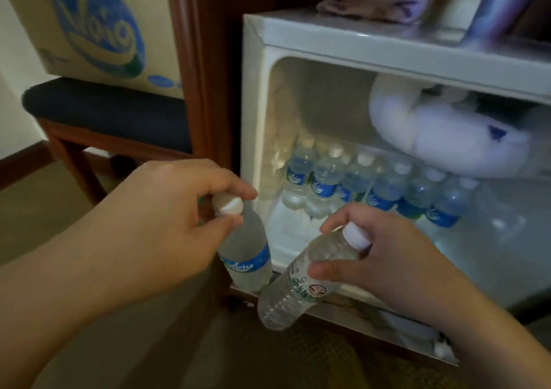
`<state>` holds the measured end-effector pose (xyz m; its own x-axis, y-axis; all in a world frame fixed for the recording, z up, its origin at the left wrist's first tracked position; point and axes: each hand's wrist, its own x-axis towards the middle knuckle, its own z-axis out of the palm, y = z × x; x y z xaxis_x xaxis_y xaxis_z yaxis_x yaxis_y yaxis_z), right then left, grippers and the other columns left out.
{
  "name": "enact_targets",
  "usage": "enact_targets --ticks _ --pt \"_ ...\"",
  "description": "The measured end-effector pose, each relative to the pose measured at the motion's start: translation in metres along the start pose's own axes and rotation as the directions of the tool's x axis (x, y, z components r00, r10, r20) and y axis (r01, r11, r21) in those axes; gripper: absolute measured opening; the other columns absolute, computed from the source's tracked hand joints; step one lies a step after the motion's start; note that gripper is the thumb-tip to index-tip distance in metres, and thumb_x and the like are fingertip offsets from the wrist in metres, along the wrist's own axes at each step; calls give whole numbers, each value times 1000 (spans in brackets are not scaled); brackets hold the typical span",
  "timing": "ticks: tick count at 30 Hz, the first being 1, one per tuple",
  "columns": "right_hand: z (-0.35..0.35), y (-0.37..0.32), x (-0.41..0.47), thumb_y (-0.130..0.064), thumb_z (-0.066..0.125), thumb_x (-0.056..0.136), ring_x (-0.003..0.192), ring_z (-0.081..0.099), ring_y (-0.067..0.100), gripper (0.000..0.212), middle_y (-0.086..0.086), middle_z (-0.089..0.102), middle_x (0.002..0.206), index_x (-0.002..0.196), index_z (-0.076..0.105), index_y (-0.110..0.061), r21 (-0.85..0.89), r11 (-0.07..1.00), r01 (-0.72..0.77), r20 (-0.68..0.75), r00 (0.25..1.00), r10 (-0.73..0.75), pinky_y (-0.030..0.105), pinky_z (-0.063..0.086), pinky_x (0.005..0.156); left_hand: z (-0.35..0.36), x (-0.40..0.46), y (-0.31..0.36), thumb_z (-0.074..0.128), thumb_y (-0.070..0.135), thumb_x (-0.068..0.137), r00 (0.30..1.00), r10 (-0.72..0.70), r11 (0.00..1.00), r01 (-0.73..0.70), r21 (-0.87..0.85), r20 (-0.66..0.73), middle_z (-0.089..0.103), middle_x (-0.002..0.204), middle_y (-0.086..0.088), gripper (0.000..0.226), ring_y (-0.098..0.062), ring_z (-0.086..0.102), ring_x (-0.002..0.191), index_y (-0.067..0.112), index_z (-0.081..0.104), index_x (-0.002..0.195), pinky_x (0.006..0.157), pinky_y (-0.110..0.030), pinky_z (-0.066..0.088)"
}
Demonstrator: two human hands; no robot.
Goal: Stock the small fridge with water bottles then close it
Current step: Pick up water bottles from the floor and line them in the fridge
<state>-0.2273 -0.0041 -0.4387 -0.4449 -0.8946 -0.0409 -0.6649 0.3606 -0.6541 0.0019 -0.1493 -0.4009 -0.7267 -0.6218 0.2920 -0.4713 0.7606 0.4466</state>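
Bottles — one pinched in each grip — left bottle [246, 248], right bottle [301, 281] — before fridge [256, 90].

White fridge [328, 39]; clear bottles [384, 190], blue labels, white caps

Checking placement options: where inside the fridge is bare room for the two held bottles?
Bare white floor lies between the bottle row and the front lip, beside the left wall. The back is crowded; the frost lump overhangs right.
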Motion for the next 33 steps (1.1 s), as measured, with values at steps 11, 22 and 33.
enact_targets --ticks 11,22,33 --pt "-47 87 8 -45 96 61 77 66 17 46 -6 69 80 89 64 -27 240 950 -199 -502 812 297 41 57 69 80 65 63 72 43 87 995 95 994 -93 -64 19 63 90 31 31 9 63 86 46 70 118 72 -9 51" --pt "-63 141 49 -32 89 78 92 63 23 44 -2 65 97 112 65 -19 291 908 -301 -688 594 417 31 50 70 155 133 112 76 30 89 987 157 963 -161 -214 -38 74 93 10 31 -11 68 86 32 74 120 81 -29 56" --pt "-50 178 68 -16 77 84 108 61 32 35 6 64 118 115 60 -20 350 887 -300 -789 416 452 40 53 91 223 149 134 75 31 91 976 212 938 -219 -268 -58 76 98 -1 33 -20 69 89 23 74 123 82 -33 56"
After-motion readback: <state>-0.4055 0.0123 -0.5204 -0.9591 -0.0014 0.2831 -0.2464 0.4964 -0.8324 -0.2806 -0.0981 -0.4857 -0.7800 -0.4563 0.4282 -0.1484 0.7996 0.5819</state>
